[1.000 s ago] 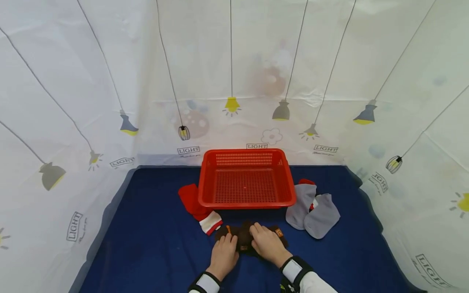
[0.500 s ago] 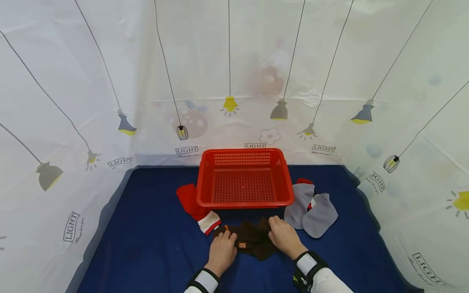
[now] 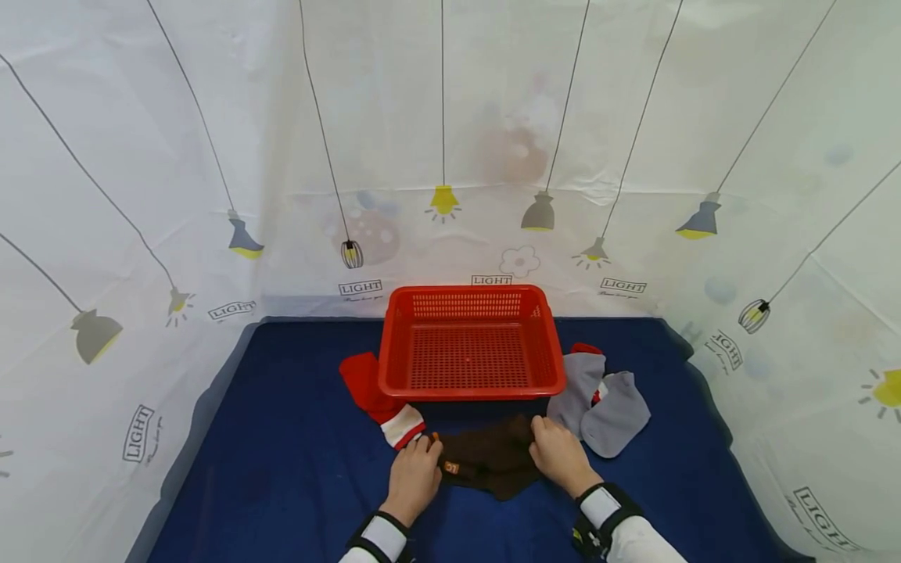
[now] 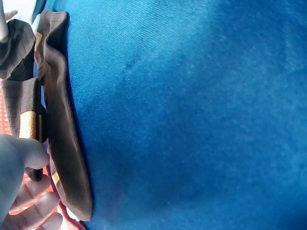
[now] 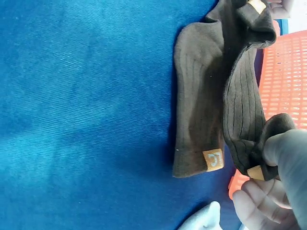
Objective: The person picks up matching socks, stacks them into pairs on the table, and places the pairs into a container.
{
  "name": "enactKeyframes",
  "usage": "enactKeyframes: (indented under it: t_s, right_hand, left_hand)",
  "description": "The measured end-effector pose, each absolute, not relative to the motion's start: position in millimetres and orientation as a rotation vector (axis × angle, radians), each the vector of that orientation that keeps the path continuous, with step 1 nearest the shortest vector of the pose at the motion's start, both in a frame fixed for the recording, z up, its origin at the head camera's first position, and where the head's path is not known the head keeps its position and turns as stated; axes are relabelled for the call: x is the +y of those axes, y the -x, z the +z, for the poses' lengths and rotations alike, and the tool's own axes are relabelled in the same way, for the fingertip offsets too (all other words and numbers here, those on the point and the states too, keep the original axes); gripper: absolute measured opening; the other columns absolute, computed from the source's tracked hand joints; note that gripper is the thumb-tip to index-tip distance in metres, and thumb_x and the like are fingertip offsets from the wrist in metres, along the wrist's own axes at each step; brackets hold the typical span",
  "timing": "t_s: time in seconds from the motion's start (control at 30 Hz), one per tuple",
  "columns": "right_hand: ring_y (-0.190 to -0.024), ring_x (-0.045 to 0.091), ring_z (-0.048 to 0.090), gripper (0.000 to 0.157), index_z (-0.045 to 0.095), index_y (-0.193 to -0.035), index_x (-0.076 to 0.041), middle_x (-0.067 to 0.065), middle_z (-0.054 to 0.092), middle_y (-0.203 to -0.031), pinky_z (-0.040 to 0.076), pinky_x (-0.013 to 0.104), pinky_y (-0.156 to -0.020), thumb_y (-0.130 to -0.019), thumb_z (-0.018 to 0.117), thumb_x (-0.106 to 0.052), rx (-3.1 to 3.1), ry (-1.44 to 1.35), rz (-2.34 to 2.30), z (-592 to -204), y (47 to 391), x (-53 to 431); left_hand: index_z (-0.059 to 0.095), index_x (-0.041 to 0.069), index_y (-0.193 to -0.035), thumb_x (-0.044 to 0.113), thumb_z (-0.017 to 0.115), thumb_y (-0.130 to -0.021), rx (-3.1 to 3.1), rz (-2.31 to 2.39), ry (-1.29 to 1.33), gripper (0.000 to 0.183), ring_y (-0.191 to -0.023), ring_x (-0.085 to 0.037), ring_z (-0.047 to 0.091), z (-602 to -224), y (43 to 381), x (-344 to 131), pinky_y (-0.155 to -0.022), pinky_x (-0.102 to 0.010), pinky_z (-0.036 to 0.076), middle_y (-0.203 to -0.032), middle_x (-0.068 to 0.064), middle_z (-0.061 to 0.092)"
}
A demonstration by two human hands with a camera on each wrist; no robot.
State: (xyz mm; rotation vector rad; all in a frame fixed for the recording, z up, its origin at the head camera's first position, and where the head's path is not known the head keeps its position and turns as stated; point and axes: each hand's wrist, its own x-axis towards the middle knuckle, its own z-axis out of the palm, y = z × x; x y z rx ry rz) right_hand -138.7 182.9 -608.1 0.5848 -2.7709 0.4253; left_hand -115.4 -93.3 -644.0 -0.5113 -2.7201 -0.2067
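A brown ribbed sock is stretched sideways in front of me, pinched at both ends. My left hand [image 3: 414, 478] grips its left end; in the left wrist view the thumb presses beside an orange tag [image 4: 28, 125] on the sock. At the other end my right hand [image 3: 563, 455] pinches the held sock [image 5: 243, 96] between thumb and fingers, close to a second tag [image 5: 256, 172]. Another brown sock [image 5: 197, 86], with a lettered orange tag [image 5: 213, 159], lies flat on the blue cloth beside it, nearer to me.
A red perforated basket [image 3: 470, 393] stands just behind the brown socks. Left of it lies a red sock [image 3: 367, 387] with a white cuff. Two grey socks [image 3: 616, 416] lie to its right, over something red [image 3: 586, 349]. Blue cloth [image 3: 296, 469] covers the surface; a printed white sheet [image 3: 450, 102] hangs behind.
My right hand has moved to the right and slightly away from me, while my left hand has shifted a little left. The bunched brown sock is now drawn out between them.
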Motion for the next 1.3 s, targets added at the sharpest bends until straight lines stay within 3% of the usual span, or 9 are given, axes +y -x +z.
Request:
enactKeyframes:
  t_s: [0.43, 1.03, 1.3]
  right_hand:
    - [-0.060, 0.026, 0.060, 0.025, 0.054, -0.080, -0.003, 0.010, 0.056, -0.070, 0.049, 0.039, -0.054, -0.073, 0.077, 0.002, -2.806, -0.461, 0.465, -617.2, 129.4, 189.7]
    - [-0.062, 0.030, 0.056, 0.025, 0.055, -0.095, -0.001, 0.015, 0.058, -0.083, 0.047, 0.041, -0.050, -0.079, 0.072, 0.003, -2.845, -0.344, 0.404, -614.0, 131.1, 207.4]
    - [-0.068, 0.029, 0.056, 0.029, 0.057, -0.094, -0.003, 0.013, 0.055, -0.084, 0.049, 0.040, -0.052, -0.074, 0.077, 0.002, -2.742, -0.455, 0.329, -618.5, 131.5, 205.9]
  left_hand:
    - [0.069, 0.013, -0.095, 0.011, 0.085, -0.066, -2.787, -0.216, 0.526, 0.034, -0.073, -0.023, 0.058, -647.1, 104.8, -93.4, -0.062, -0.035, 0.050, -0.085, -0.006, 0.061]
    - [0.068, 0.016, -0.091, 0.017, 0.089, -0.064, -2.746, -0.249, 0.572, 0.035, -0.076, -0.020, 0.055, -639.2, 105.7, -85.4, -0.063, -0.032, 0.048, -0.088, -0.004, 0.060]
    - [0.067, 0.017, -0.093, 0.023, 0.090, -0.067, -2.750, -0.208, 0.670, 0.035, -0.077, -0.019, 0.055, -643.7, 100.0, -81.6, -0.063, -0.031, 0.046, -0.089, -0.003, 0.060]
